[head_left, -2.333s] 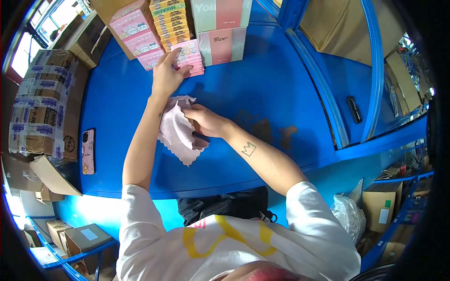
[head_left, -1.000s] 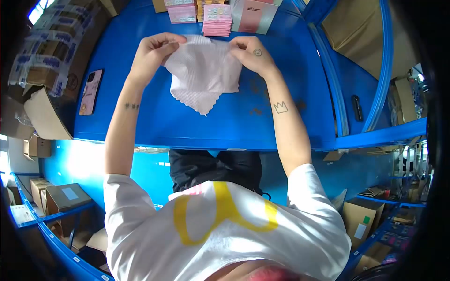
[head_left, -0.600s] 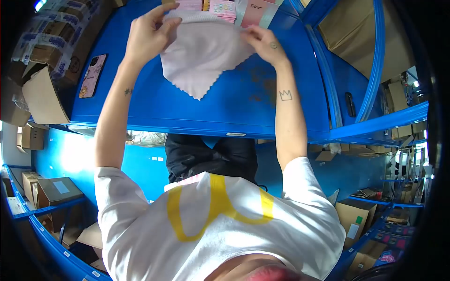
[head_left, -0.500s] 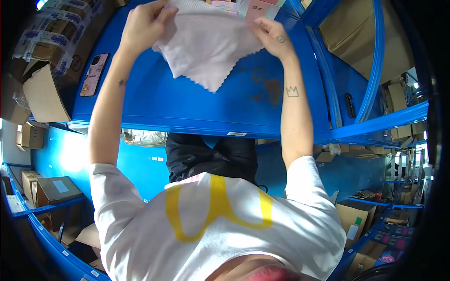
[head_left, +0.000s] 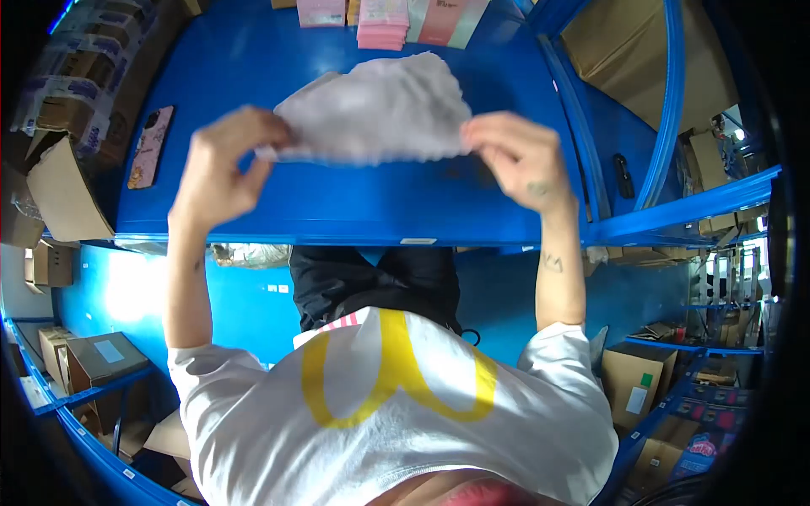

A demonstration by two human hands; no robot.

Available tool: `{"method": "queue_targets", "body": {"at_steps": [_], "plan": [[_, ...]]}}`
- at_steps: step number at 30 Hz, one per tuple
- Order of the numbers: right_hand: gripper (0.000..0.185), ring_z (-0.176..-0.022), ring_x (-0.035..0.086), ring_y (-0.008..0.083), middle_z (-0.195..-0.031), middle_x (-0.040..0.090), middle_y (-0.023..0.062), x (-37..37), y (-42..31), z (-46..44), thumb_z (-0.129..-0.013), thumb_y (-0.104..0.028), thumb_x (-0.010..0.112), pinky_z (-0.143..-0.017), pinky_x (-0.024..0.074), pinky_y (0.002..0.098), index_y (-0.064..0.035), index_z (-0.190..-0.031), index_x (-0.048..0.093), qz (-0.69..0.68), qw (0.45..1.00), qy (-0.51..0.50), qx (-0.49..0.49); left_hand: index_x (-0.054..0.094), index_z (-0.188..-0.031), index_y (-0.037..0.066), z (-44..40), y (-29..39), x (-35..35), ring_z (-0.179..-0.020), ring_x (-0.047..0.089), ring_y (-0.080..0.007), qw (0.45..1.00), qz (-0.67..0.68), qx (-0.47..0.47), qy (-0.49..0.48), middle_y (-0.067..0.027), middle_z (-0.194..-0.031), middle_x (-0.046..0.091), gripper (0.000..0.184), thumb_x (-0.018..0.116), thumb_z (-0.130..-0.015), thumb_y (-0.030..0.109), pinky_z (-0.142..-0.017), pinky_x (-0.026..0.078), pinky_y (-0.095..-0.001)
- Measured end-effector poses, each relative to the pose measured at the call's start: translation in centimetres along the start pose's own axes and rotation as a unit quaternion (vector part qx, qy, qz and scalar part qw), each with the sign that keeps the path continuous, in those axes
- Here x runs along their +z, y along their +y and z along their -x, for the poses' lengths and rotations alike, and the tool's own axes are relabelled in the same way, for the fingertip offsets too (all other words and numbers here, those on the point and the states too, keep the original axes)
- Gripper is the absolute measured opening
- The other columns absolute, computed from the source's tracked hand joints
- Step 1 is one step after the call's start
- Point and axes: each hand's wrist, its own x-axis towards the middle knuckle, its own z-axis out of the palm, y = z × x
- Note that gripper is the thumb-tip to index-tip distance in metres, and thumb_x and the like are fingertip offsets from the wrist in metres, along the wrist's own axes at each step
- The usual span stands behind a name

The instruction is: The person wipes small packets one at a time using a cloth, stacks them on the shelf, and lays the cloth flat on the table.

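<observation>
A pale pinkish-grey cloth [head_left: 375,110] with a zigzag-cut edge is stretched between my two hands above the blue shelf surface [head_left: 354,198]. My left hand [head_left: 228,164] pinches its near left corner, fingers closed and slightly blurred. At the near right corner, my right hand [head_left: 515,156] grips the cloth between thumb and fingers. The cloth's far part bulges and creases away from me, and its near edge is smeared by motion.
Pink packets [head_left: 382,25] are stacked at the back, beside a pink and white box [head_left: 447,21]. A phone in a patterned case [head_left: 152,148] lies at the left, near taped cardboard boxes [head_left: 89,63]. Blue shelf posts [head_left: 671,110] stand at the right, with a dark object [head_left: 623,175] behind.
Both hands have come toward me and spread apart, drawing the cloth along. Its pointed corner no longer hangs toward me, and the packets at the back are now uncovered.
</observation>
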Motion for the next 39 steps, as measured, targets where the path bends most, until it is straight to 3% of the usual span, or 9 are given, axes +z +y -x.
{"method": "queue_targets", "body": {"at_steps": [9, 13, 15, 19, 25, 30, 32, 34, 39], "plan": [[0.020, -0.071, 0.062, 0.0181, -0.094, 0.067, 0.0072, 3.1, 0.0, 3.6, -0.078, 0.009, 0.063, -0.060, 0.0496, 0.0251, -0.0042, -0.090, 0.072, -0.052, 0.992, -0.054, 0.105, 0.071, -0.082, 0.003, 5.0, -0.3, 4.6, -0.068, 0.063, -0.0201, 0.988, 0.003, -0.152, -0.019, -0.0093, -0.083, 0.068, 0.004, 0.070, -0.081, 0.007, -0.055, 0.048, -0.0251], [0.011, -0.077, 0.064, 0.0200, -0.094, 0.069, 0.0071, 3.3, 2.6, -1.4, -0.087, -0.003, 0.062, -0.067, 0.0518, 0.0246, -0.0044, -0.093, 0.071, -0.029, 0.946, 0.294, 0.130, 0.058, -0.129, 0.008, -0.6, -2.1, 3.6, -0.071, 0.061, -0.0160, 0.949, -0.168, -0.148, 0.221, -0.0120, -0.108, 0.067, 0.042, 0.068, -0.090, 0.021, -0.059, 0.052, -0.0249], [0.012, -0.075, 0.064, 0.0205, -0.088, 0.070, 0.0063, 1.2, 2.5, -1.9, -0.089, -0.008, 0.061, -0.067, 0.0518, 0.0237, -0.0049, -0.092, 0.072, -0.035, 0.920, 0.369, 0.127, 0.068, -0.113, 0.007, -1.5, 2.2, 1.7, -0.060, 0.058, -0.0136, 0.936, -0.101, -0.208, 0.264, -0.0087, -0.093, 0.070, 0.025, 0.067, -0.090, 0.018, -0.054, 0.048, -0.0216], [0.021, -0.052, 0.048, 0.0116, -0.060, 0.063, 0.0028, -3.9, -3.7, 2.0, -0.090, -0.014, 0.054, -0.054, 0.0407, 0.0246, -0.0030, -0.094, 0.071, -0.196, 0.962, 0.190, 0.018, 0.074, -0.089, 0.009, 3.0, 4.1, 2.6, -0.043, 0.038, -0.0066, 0.956, -0.048, -0.178, 0.230, -0.0012, -0.062, 0.064, 0.015, 0.062, -0.094, 0.016, -0.045, 0.032, -0.0192], [0.038, -0.074, 0.048, 0.0128, -0.099, 0.058, 0.0045, -10.4, -9.6, 2.5, -0.099, -0.027, 0.045, -0.067, 0.0363, 0.0292, -0.0111, -0.133, 0.049, -0.187, 0.981, 0.056, 0.007, 0.073, -0.087, 0.008, 6.9, 0.1, 2.6, -0.044, 0.032, -0.0053, 0.952, 0.023, -0.226, 0.203, 0.0001, -0.063, 0.062, 0.019, 0.059, -0.095, 0.018, -0.045, 0.025, -0.0202], [0.026, -0.071, 0.047, 0.0115, -0.099, 0.057, 0.0041, -10.2, -13.0, 0.5, -0.098, -0.031, 0.047, -0.067, 0.0348, 0.0251, -0.0133, -0.114, 0.056, -0.175, 0.983, -0.017, 0.061, 0.070, -0.084, 0.005, 4.2, 3.4, -0.4, -0.046, 0.031, -0.0077, 0.933, 0.059, -0.216, 0.283, -0.0030, -0.070, 0.062, 0.019, 0.060, -0.093, 0.018, -0.046, 0.025, -0.0216], [0.015, -0.069, 0.047, 0.0102, -0.091, 0.057, -0.0001, -9.4, -14.4, -0.7, -0.097, -0.030, 0.049, -0.063, 0.0348, 0.0234, -0.0179, -0.095, 0.058, -0.175, 0.984, -0.020, 0.020, 0.066, -0.094, 0.002, 1.4, 6.3, -1.9, -0.046, 0.032, -0.0105, 0.940, 0.092, -0.025, 0.327, -0.0047, -0.071, 0.058, 0.019, 0.051, -0.093, 0.014, -0.047, 0.029, -0.0238], [0.015, -0.068, 0.048, 0.0105, -0.090, 0.057, 0.0004, -9.6, -14.0, -0.6, -0.096, -0.029, 0.049, -0.062, 0.0356, 0.0235, -0.0171, -0.095, 0.058, -0.189, 0.982, -0.016, 0.010, 0.061, -0.106, 0.001, -1.1, 8.0, -6.2, -0.052, 0.036, -0.0125, 0.962, 0.204, 0.142, 0.112, -0.0047, -0.069, 0.051, 0.024, 0.044, -0.092, 0.011, -0.051, 0.033, -0.0249], [0.016, -0.065, 0.050, 0.0123, -0.086, 0.059, 0.0027, -10.8, -12.8, 0.5, -0.095, -0.026, 0.052, -0.059, 0.0399, 0.0241, -0.0129, -0.096, 0.061, -0.198, 0.978, 0.065, -0.015, 0.058, -0.111, 0.002, -0.6, 7.3, -6.6, -0.056, 0.038, -0.0130, 0.964, 0.211, 0.105, 0.123, -0.0044, -0.068, 0.047, 0.026, 0.041, -0.094, 0.012, -0.054, 0.035, -0.0251]]}}
